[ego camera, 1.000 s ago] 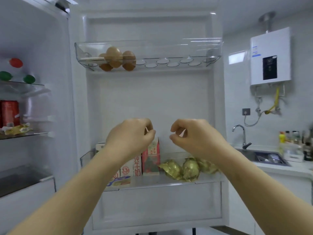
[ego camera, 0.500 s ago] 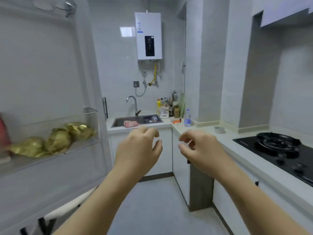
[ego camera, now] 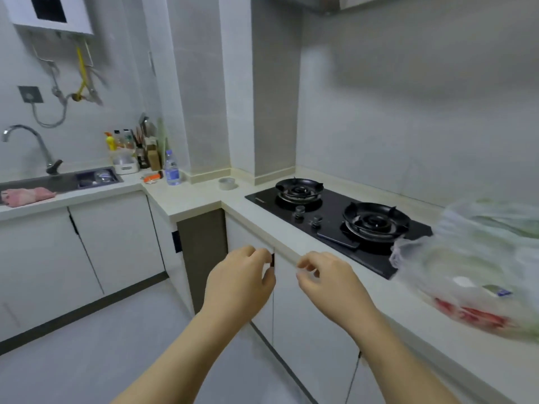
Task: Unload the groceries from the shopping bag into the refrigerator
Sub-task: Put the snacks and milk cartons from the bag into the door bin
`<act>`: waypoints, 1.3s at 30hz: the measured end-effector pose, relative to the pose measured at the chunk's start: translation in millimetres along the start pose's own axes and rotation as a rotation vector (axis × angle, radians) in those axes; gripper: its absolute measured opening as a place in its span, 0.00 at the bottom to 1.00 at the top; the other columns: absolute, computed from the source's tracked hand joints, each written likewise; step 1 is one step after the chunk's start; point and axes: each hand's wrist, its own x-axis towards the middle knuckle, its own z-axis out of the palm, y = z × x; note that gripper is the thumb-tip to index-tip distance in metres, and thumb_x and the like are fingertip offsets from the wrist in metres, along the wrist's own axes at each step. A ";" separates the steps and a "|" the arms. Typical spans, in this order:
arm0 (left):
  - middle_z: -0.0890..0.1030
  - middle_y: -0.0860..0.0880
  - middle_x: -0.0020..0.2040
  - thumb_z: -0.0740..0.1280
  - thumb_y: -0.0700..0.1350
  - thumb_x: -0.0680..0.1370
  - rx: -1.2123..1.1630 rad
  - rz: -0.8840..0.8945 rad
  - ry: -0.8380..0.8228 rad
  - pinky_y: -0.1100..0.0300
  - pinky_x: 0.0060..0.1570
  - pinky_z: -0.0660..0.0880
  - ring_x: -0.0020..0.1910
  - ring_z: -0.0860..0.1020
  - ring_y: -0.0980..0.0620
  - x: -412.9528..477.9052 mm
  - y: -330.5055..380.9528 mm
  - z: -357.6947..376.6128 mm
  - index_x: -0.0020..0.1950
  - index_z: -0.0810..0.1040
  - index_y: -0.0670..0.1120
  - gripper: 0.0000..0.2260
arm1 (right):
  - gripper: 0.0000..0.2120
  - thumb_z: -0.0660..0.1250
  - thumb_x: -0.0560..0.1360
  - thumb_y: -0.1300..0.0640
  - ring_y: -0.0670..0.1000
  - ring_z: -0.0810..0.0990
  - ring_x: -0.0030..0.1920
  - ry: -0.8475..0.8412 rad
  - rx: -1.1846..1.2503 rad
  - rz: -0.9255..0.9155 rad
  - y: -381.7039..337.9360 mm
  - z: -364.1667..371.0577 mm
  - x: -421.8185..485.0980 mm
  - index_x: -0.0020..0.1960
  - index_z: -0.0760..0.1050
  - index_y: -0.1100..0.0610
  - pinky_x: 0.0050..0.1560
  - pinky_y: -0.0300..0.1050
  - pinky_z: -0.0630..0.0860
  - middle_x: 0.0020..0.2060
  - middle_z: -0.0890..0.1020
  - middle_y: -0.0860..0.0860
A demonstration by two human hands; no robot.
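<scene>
The L-shaped countertop (ego camera: 201, 199) runs from the sink (ego camera: 58, 182) on the left round the corner to a black gas hob (ego camera: 329, 220) with two burners. A pink cloth (ego camera: 27, 195) lies on the sink's front edge under the curved tap (ego camera: 29, 141). In the corner stands a huddle of bottles and jars (ego camera: 131, 147), with a water bottle (ego camera: 172, 169) and a roll of tape (ego camera: 227, 183) just beyond it. A dark flat slab (ego camera: 338, 238) rests on the hob's front edge.

Both hands hover in front of the counter's edge, above the white cabinet doors (ego camera: 116, 243). The left hand (ego camera: 239, 282) and right hand (ego camera: 329, 284) each have fingers loosely curled with the thumb near the fingertips, and hold nothing. Between them and the bag lie a strip of bare counter and the hob's near corner.

The shopping bag (ego camera: 466, 258) sits on the counter at the far right, its left side touching the hob's right end, well apart from the hands. It is thin, translucent plastic, crumpled and bulging. A red packet (ego camera: 472, 314) shows through low down, something pale green higher up, and a small white and blue label.

The bag is smeared by motion and cut off by the right edge, so I cannot tell what its contents are. The white wall heater (ego camera: 49, 13) is cropped at the top left.
</scene>
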 end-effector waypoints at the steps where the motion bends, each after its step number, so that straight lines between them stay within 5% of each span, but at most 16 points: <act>1: 0.75 0.55 0.58 0.56 0.52 0.80 -0.022 0.018 -0.016 0.63 0.46 0.73 0.54 0.73 0.56 8.7 15.4 13.0 0.64 0.71 0.53 0.14 | 0.10 0.59 0.77 0.54 0.45 0.73 0.50 0.007 -0.009 0.035 18.3 -5.6 -1.0 0.56 0.75 0.51 0.49 0.40 0.72 0.50 0.75 0.45; 11: 0.72 0.55 0.61 0.56 0.51 0.80 -0.221 0.231 -0.167 0.61 0.51 0.72 0.59 0.71 0.55 66.7 143.9 119.3 0.64 0.71 0.52 0.14 | 0.11 0.61 0.77 0.54 0.44 0.71 0.49 0.096 -0.065 0.364 164.1 -59.5 -24.4 0.58 0.75 0.50 0.47 0.39 0.68 0.53 0.76 0.46; 20: 0.76 0.53 0.57 0.59 0.50 0.79 -0.363 0.475 -0.245 0.60 0.53 0.70 0.57 0.72 0.51 130.3 223.0 193.3 0.62 0.74 0.50 0.13 | 0.07 0.63 0.74 0.58 0.50 0.74 0.52 0.285 -0.130 0.613 258.8 -89.1 -24.5 0.51 0.77 0.54 0.51 0.43 0.70 0.45 0.76 0.47; 27: 0.75 0.53 0.59 0.59 0.50 0.79 -0.404 0.614 -0.421 0.60 0.51 0.72 0.57 0.72 0.53 200.0 243.9 250.8 0.63 0.73 0.51 0.14 | 0.11 0.62 0.75 0.56 0.52 0.74 0.58 0.327 -0.207 0.743 307.9 -86.7 17.8 0.56 0.76 0.54 0.56 0.44 0.71 0.53 0.78 0.51; 39: 0.74 0.49 0.60 0.59 0.48 0.79 -0.364 0.810 -0.647 0.57 0.52 0.73 0.58 0.74 0.49 266.0 278.3 324.5 0.65 0.72 0.49 0.15 | 0.10 0.61 0.74 0.58 0.53 0.76 0.51 0.324 -0.312 0.943 361.8 -74.7 58.9 0.53 0.77 0.57 0.50 0.44 0.72 0.51 0.76 0.52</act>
